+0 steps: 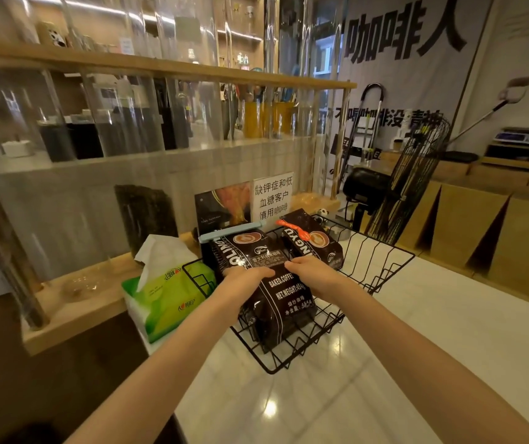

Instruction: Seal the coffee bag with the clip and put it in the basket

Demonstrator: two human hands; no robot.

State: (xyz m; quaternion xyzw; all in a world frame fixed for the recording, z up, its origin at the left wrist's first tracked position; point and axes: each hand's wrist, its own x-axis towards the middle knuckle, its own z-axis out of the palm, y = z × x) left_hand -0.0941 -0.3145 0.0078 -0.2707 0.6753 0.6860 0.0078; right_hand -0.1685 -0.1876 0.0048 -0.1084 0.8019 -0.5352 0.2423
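A black coffee bag point(269, 283) with white print lies tilted inside the black wire basket point(381, 267) on the white counter. A pale blue clip point(229, 231) runs across the bag's folded top. My left hand point(243, 280) grips the bag's left side and my right hand point(314, 272) grips its right side. A second black coffee bag point(314, 240), closed with an orange clip point(292, 228), leans at the back of the basket.
A green tissue pack point(163, 296) stands just left of the basket. A paper sign point(272, 197) and a dark card point(221, 209) lean on the clear partition behind. Brown paper bags point(487, 225) and a black wire rack point(413, 181) stand to the right.
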